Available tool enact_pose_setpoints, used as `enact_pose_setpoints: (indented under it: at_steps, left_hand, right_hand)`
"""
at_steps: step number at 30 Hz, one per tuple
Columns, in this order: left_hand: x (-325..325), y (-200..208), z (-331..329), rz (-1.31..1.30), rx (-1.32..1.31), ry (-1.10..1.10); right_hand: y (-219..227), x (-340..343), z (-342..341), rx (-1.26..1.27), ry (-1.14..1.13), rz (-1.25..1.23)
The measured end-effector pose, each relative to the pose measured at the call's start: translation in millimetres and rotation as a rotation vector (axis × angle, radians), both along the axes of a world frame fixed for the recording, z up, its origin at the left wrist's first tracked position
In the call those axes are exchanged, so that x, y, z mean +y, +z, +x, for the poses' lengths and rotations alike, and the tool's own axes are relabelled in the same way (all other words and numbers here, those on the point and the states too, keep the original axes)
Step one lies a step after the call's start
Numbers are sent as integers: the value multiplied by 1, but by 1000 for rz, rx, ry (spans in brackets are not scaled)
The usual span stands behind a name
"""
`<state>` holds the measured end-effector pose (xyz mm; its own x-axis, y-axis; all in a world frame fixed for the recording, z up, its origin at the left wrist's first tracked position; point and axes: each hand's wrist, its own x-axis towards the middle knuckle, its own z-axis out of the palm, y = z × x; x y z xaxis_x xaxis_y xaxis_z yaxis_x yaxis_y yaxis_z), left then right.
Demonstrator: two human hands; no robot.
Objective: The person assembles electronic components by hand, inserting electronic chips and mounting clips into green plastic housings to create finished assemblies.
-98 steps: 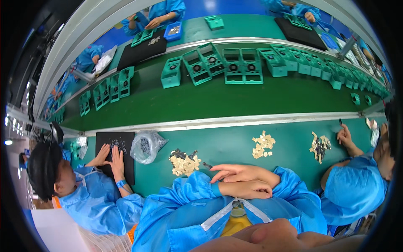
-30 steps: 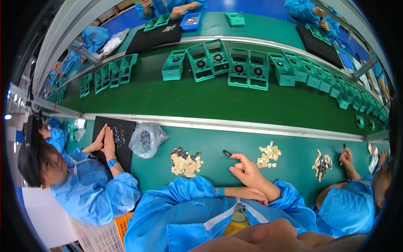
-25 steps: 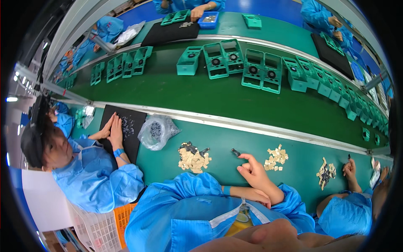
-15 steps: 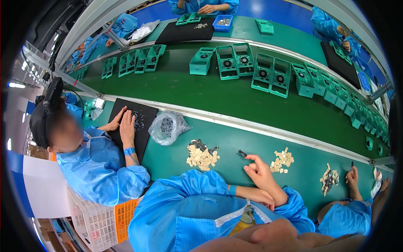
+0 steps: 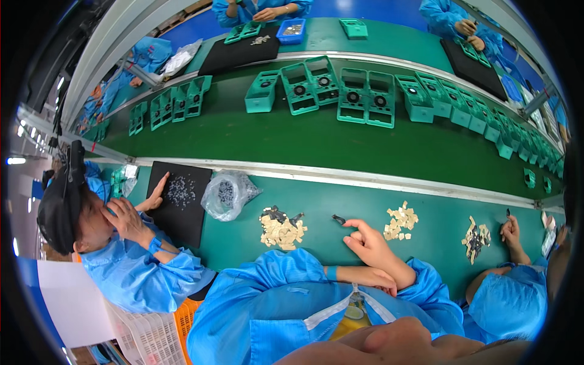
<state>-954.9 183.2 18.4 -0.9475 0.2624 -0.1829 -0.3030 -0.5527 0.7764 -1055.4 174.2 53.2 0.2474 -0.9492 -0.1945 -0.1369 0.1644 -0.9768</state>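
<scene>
My right hand [image 5: 368,246] rests on the green table, index finger stretched out and thumb apart from it. At the index fingertip lies a small black part [image 5: 338,219]; whether they touch I cannot tell. My left hand [image 5: 382,280], with a blue band at its wrist, lies crossed against my right forearm. Its fingers are loosely bent and partly hidden, and nothing shows in them. A pile of small cream pieces [image 5: 283,233], with black parts among them, lies left of my right hand. Another pile of cream pieces [image 5: 400,221] lies to its right.
A clear bag of small dark parts [image 5: 228,194] stands beside a black mat [image 5: 159,210] before a co-worker at left. Green housings with fans [image 5: 353,97] line the dark green belt [image 5: 243,143] beyond a metal rail [image 5: 340,184]. Another co-worker's hand [image 5: 511,231] is at right.
The view has shifted slightly. The co-worker at left has lifted one hand from the mat to the head. My hands keep their crossed pose.
</scene>
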Motion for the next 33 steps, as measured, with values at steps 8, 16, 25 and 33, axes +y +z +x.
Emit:
enact_pose_setpoints:
  at_steps: [8,16,25,33]
  left_hand:
    - [-6,13,-1,-12,-19,-10]
    - [-4,9,-1,-9,-33,-9]
    - [-2,4,-6,-36,-38,-2]
    - [-1,5,-7,-27,-85,-11]
  right_hand:
    - [-1,1,-4,-1,1,-22]
    - [-9,-1,-6,-5,42,-53]
    - [-14,0,-7,0,30,-83]
    - [-13,1,-10,5,20,-83]
